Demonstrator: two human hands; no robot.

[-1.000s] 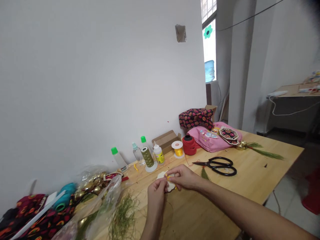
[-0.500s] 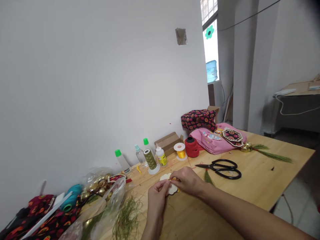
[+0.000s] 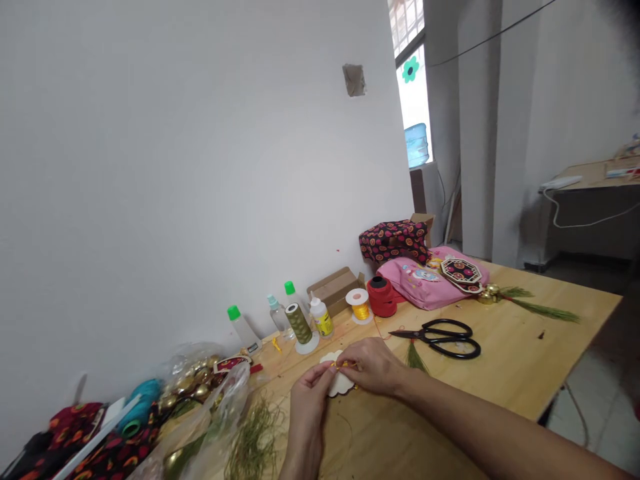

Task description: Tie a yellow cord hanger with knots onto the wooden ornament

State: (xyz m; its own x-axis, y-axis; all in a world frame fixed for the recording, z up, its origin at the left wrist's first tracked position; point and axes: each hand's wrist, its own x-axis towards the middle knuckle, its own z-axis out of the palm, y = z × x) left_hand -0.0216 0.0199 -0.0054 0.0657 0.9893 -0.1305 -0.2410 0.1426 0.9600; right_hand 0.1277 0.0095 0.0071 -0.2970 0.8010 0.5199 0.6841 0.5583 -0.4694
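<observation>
Both hands meet over a pale, scalloped plaque (image 3: 342, 385) near the table's front. My left hand (image 3: 313, 393) pinches a yellow cord (image 3: 339, 365) at the plaque's upper part, thumb against fingertips. From the other side my right hand (image 3: 373, 365) has its fingers closed on the same cord. The fingers cover part of the plaque and whatever knot or loop lies there. Just right of my right hand, a green tassel (image 3: 416, 358) lies under the tip of black-handled scissors (image 3: 440, 338).
Behind stand a glue bottle (image 3: 321, 319), an olive thread spool (image 3: 299, 324), a yellow cord spool (image 3: 359, 307) and a red spool (image 3: 382, 297). Loose green threads (image 3: 255, 437) and a plastic bag (image 3: 220, 413) of gold bells lie left. A pink pouch (image 3: 420, 283) sits back right.
The fingers have shifted slightly around the cord, and the plaque shows a little more between the hands. The whole view has turned slightly; objects on the table stay in place.
</observation>
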